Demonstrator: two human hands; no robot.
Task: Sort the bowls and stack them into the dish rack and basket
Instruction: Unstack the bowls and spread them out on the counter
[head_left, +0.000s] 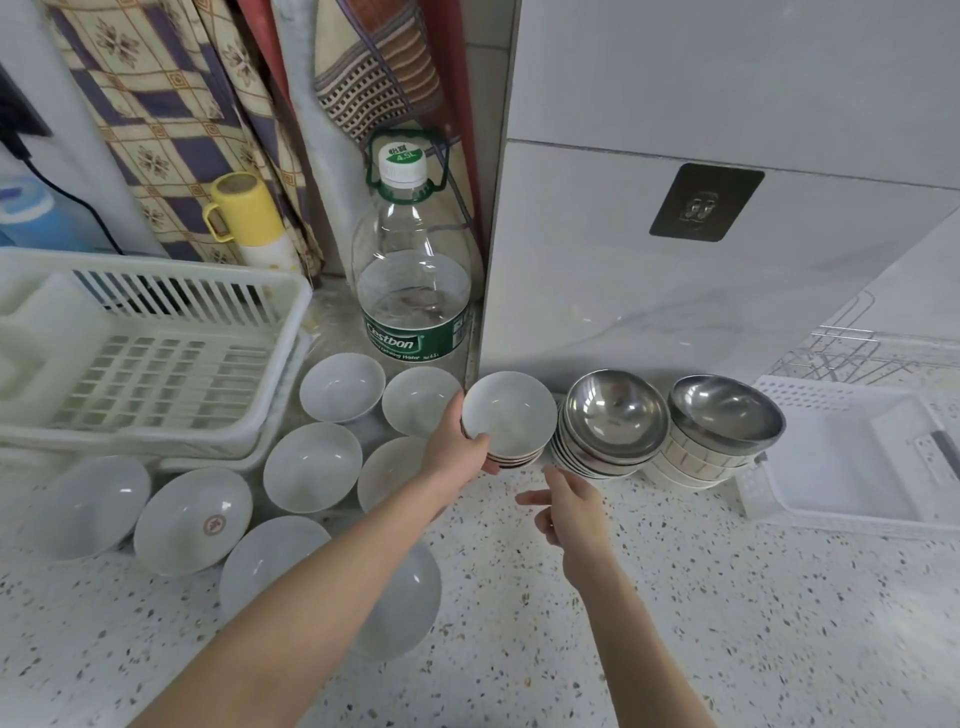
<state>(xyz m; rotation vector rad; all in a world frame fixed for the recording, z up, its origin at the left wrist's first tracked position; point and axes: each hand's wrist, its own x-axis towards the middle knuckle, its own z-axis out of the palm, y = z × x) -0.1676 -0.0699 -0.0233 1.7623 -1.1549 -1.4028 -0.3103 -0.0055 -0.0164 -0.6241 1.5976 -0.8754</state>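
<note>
A short stack of white bowls (509, 418) sits tilted at the counter's back edge; the left hand (457, 447) clasps its rim, while the right hand (571, 506) hovers with fingers loosely spread, empty.

Water bottle (413, 291), yellow mug (244, 208), patterned cloth (156, 104), wall hook (705, 202), speckled counter (727, 623)

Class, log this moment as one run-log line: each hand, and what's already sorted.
left hand: grip on white bowl stack | right hand: open, empty, beside stack | rack: no bowls | basket: no bowls
</note>
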